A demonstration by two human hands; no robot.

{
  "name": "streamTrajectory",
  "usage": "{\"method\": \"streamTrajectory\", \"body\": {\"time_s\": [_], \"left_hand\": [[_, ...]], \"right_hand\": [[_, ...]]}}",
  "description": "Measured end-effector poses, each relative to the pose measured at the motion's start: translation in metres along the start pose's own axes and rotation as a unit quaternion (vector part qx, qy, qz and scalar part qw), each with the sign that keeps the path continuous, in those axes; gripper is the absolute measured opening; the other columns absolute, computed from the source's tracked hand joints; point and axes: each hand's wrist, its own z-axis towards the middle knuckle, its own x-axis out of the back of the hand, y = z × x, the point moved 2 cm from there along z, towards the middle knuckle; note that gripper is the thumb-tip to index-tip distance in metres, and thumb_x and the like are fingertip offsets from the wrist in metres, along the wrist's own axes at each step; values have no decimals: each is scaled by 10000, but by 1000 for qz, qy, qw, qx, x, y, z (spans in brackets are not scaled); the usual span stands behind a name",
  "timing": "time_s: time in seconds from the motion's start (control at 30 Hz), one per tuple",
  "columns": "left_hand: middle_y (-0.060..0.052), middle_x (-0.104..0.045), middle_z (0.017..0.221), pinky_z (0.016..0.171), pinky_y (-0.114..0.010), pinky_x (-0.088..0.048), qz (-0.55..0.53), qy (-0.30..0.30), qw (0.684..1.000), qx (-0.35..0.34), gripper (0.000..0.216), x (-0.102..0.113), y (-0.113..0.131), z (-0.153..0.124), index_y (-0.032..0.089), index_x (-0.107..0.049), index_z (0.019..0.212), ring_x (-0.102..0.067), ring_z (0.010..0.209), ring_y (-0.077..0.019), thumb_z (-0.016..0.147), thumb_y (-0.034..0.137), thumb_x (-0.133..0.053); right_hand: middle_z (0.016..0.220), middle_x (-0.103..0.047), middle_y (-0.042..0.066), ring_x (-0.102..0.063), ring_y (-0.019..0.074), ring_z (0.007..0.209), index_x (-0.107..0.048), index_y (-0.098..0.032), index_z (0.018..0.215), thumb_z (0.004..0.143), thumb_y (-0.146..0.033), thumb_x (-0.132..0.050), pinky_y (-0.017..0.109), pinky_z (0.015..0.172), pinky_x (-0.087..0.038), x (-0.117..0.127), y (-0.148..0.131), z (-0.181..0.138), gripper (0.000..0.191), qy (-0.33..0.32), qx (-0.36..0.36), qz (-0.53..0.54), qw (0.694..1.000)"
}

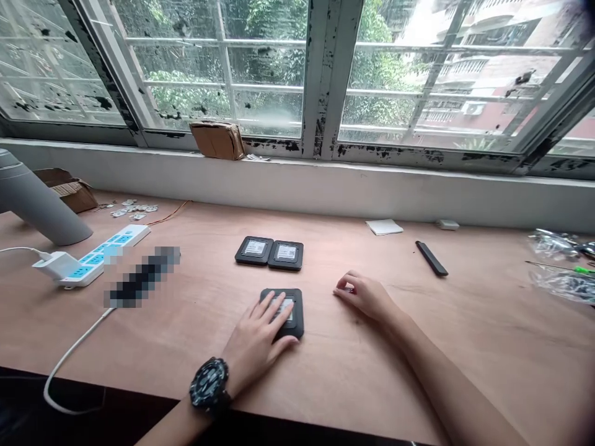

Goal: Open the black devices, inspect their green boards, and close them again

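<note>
**Plywood bench [465,353] with small gear spread along it**

Three black cases [253,250], perhaps portable drives, sit mid-bench. A white power strip [93,260] lies left; a black bar [432,258] and white pad [383,227] lie beyond; plastic bags [555,285] lie right.

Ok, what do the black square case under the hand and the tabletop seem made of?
The black case looks like matte molded plastic or rubber, going by its dull, rounded edges. The tabletop looks like plywood, pale with visible wood grain, perhaps lightly sealed.

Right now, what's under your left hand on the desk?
A black rounded-square device lies under the left hand. Its white label is mostly covered by that hand, so it can't be read; the device's underside is hidden.
</note>
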Motion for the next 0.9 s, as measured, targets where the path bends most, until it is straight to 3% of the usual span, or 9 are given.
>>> {"method": "streamTrajectory", "body": {"time_s": [0.17,0.3,0.43,0.7,0.83,0.9], "left_hand": [[-61,-428,1584,1152,-524,-405,75,7,996,36,620,11,-55,-42,313,-365,1564,-417,1442,-338,999,528,-503],[-135,-490,1516,1082,-542,-472,99,22,990,100,560,16,-104,-64,275,-469,1511,-452,1410,-367,1029,543,-369],[-172,-499,1497,1103,-546,-440,110,9,984,139,653,14,-152,-66,196,-484,1502,-444,1410,-384,1029,588,-265],[-156,-326,1625,1204,-538,-255,57,-49,972,224,736,-9,-240,-21,144,-414,1538,-236,1524,-355,995,609,-237],[-143,-341,1620,1198,-558,-236,19,-64,970,234,701,-14,-261,20,159,-441,1524,-231,1525,-346,1009,568,-198],[-117,-404,1589,1191,-537,-268,-5,-51,969,240,687,-14,-262,39,193,-495,1490,-305,1494,-335,1009,593,-212]], "right_hand": [[1048,-694,25,-693,185,800,-712,-275,924,948,-442,-618,310,736,-513,-3,-7,0,192,1,15,18,1000],[1103,-681,30,-694,181,810,-712,-273,940,937,-427,-641,316,761,-526,-7,-11,0,170,5,27,27,999],[1125,-670,28,-692,174,816,-712,-270,936,928,-412,-661,322,811,-542,-9,-11,0,151,3,31,44,999],[1124,-662,32,-690,178,849,-703,-258,895,945,-420,-640,323,811,-553,-8,-15,0,180,-3,19,63,998],[1106,-669,30,-686,182,858,-701,-261,894,942,-405,-650,329,821,-549,-8,-15,0,161,-1,19,72,997],[1100,-670,26,-685,182,860,-703,-262,894,939,-406,-658,328,826,-547,-8,-14,1,157,-1,19,75,997]]}}
